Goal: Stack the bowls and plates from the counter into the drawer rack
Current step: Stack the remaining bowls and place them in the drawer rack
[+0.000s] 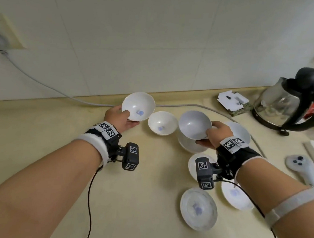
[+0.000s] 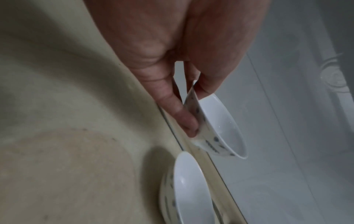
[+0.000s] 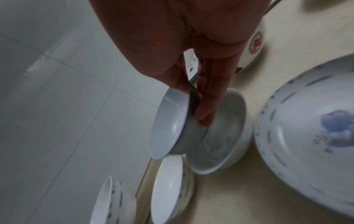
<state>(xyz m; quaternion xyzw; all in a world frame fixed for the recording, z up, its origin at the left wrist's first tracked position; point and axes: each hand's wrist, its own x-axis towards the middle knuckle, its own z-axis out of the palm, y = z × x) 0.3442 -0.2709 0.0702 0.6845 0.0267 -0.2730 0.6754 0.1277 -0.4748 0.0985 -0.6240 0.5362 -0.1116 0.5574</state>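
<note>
My left hand [image 1: 123,119] pinches the rim of a white bowl with a blue mark [image 1: 138,106], lifted and tilted above the beige counter; the left wrist view shows the thumb inside this bowl [image 2: 216,121] and fingers outside. My right hand [image 1: 212,135] grips a plain white bowl [image 1: 194,124] by its rim, tilted just over a wider bowl [image 1: 189,146] on the counter. Another blue-marked bowl [image 1: 162,123] stands between the hands. Plates with blue patterns [image 1: 198,208] [image 1: 235,196] lie near the front right. The drawer rack is not in view.
A glass kettle with a black handle [image 1: 292,103] stands at the back right, with an opened small carton [image 1: 231,101] beside it. A grey cable [image 1: 42,83] runs from a wall socket along the counter. A white game controller [image 1: 299,164] lies at the right edge.
</note>
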